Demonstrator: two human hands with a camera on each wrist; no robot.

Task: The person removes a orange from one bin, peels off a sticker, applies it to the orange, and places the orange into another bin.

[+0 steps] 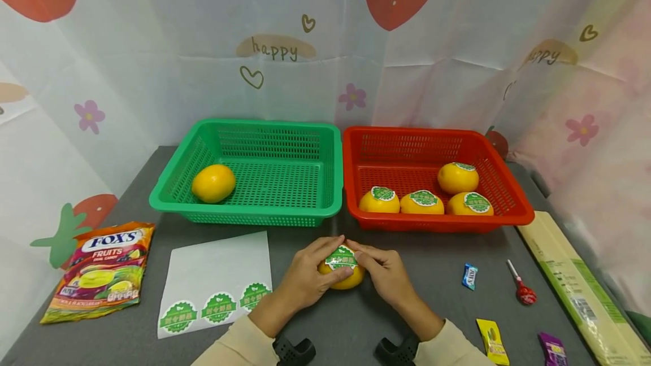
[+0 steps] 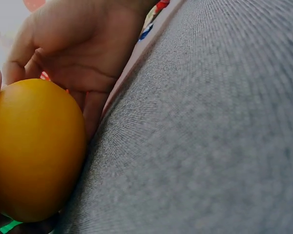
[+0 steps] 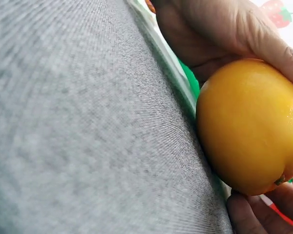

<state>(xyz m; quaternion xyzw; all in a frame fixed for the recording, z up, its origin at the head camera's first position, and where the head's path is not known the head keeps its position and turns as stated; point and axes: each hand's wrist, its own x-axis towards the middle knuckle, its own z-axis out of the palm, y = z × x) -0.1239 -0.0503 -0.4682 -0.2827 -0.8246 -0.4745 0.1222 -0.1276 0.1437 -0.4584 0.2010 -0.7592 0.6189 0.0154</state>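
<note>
Grey table (image 1: 447, 253) | both hands grip orange (image 1: 351, 280) | baskets behind: green (image 1: 254, 216), red (image 1: 437, 222)

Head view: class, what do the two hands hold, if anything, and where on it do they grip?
Both hold one orange on the table: the left hand cups its left side, the right hand its right, fingertips on the sticker on top.

Grn basket (image 1: 178, 185), red basket (image 1: 513, 196).

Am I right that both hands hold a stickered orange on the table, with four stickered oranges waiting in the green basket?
Nearly. The head view shows the four stickered oranges in the red basket; the green basket holds one plain orange.
</note>
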